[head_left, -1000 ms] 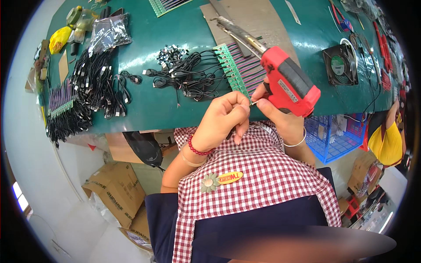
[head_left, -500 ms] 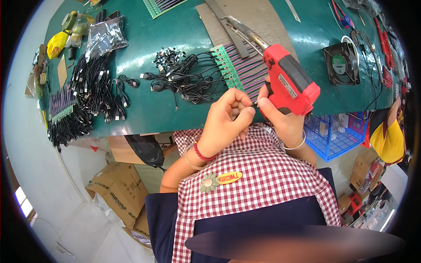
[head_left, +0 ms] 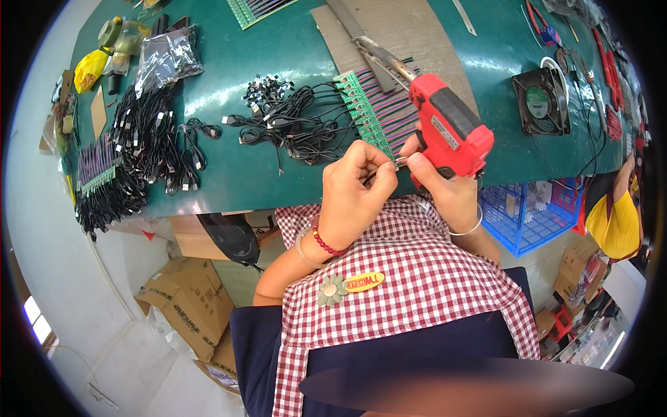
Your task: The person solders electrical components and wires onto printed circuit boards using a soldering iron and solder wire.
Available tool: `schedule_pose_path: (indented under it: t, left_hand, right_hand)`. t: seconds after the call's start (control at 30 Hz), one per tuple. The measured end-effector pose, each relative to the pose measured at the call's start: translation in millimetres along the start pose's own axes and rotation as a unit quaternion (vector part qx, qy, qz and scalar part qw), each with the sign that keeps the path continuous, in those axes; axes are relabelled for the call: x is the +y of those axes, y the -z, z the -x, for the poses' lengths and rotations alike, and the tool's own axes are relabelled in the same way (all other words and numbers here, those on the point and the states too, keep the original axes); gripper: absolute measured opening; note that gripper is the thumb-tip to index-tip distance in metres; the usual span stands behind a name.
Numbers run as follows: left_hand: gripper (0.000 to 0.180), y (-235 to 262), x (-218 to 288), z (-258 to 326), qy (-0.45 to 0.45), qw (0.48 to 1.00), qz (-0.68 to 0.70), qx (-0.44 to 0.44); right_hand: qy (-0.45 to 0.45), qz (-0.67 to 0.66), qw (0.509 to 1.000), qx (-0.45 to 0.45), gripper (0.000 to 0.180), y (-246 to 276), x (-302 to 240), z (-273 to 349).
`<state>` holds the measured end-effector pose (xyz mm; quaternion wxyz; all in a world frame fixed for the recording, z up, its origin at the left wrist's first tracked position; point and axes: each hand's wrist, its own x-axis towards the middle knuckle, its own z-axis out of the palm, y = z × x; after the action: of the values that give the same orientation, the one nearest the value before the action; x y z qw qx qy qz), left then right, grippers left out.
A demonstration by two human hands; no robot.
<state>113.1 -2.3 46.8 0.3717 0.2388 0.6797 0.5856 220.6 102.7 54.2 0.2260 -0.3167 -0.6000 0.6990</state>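
My right hand (head_left: 451, 200) is wrapped round the handle of a red and black soldering gun (head_left: 450, 132), whose metal tip points up and left over the bench. My left hand (head_left: 353, 189) is closed in a pinch beside it. A thin wire end (head_left: 399, 161) shows between the fingertips of both hands; most of it is hidden. Just beyond lies a strip of green circuit boards (head_left: 363, 111) with pink and black wires (head_left: 394, 111) along its right side. Black USB cables (head_left: 299, 128) run from the strip's left side and lie bunched there.
A metal bar (head_left: 361, 42) lies across brown cardboard (head_left: 417, 28). Small black parts (head_left: 267, 90) lie behind the cables. More cable bundles (head_left: 142, 132) hang at the left edge. At the right are a black fan (head_left: 540, 101) and, below, a blue crate (head_left: 524, 219).
The soldering gun has shifted slightly left and down. Both hands remain close together, with my left hand turned slightly and the wire end now nearer the board strip.
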Motion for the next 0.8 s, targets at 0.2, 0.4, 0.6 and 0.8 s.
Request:
schedule_pose_path:
  t: [0.2,0.4,0.6,0.8]
  left_hand:
    - [0.008,-1,-1,-2,-0.122,0.984,-0.131,-0.011]
    - [0.010,0,4,-3,-0.195,0.959,-0.205,-0.012]
    - [0.010,3,1,-7,-0.202,0.955,-0.211,0.045]
    - [0.012,1,0,-8,-0.203,0.947,-0.241,0.061]
  right_hand:
    - [0.009,0.010,0.999,0.033,0.016,-4,3,2]
    - [0.004,-0.030,0.998,0.060,0.026,-7,10,0]
    - [-0.046,-0.034,0.998,0.036,0.039,-3,15,1]
    - [0.001,-0.009,0.999,0.033,0.040,-9,17,-1]
